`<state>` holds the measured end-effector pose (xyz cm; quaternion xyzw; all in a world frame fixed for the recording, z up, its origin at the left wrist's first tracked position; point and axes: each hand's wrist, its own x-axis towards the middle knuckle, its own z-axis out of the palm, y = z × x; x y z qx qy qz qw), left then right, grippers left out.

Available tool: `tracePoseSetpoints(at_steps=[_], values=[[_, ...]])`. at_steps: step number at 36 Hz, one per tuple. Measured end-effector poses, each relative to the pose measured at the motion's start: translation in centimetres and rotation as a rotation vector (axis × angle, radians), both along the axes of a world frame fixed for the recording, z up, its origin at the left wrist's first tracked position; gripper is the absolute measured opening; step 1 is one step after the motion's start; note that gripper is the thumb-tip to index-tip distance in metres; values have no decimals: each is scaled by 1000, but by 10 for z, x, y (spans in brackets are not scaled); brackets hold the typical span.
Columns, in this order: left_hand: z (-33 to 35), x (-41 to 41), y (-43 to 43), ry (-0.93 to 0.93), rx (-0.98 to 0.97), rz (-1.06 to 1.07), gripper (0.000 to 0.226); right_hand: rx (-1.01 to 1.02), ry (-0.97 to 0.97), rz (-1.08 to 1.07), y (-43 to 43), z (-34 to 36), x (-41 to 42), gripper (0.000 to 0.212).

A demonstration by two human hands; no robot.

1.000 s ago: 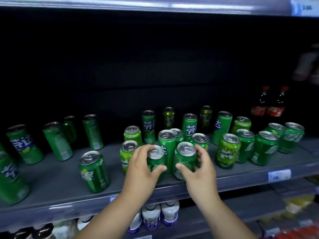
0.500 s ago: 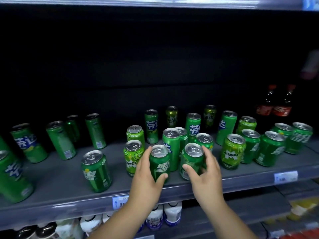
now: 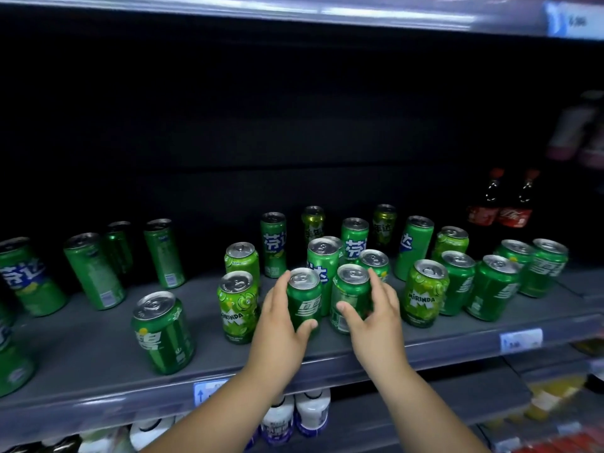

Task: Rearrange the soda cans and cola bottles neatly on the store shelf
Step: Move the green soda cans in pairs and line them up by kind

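Facing one grey shelf (image 3: 81,371); counting two cola bottles (image 3: 487,204) at back right, dim, bases hard to make out; finding left hand (image 3: 277,328) wrapped round the left can (image 3: 304,302) at front centre, right hand (image 3: 376,318) curled round the right can (image 3: 349,289) just beside; tallying roughly two dozen green cans (image 3: 163,331) standing, far-left ones cut off, rear labels unreadable.
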<state>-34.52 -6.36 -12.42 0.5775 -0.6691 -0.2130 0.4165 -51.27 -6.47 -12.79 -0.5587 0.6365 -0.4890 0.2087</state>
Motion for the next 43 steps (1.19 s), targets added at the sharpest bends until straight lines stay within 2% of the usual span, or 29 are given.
tracePoseSetpoints(at_steps=[3,7,10,14,22,27,33,36,43], values=[[2,2,2,35,-10,5,97,-10,17,-40,4,1,-1,88],[28,14,12,103,-164,-34,93,-162,83,-86,22,15,11,88],[58,34,24,71,-271,-8,79,-242,68,37,34,37,35,80],[86,82,38,29,-325,114,67,-251,-2,239,43,65,77,72],[96,203,90,-77,-336,432,57,-283,-116,522,54,86,182,66],[94,276,128,-54,-364,599,56,-251,-151,694,66,89,253,61],[84,350,149,8,-320,662,61,-88,-163,770,64,72,334,62],[74,382,145,27,-286,647,72,30,-170,755,56,58,371,66],[45,435,122,129,-70,590,93,86,-171,657,36,31,434,72]])
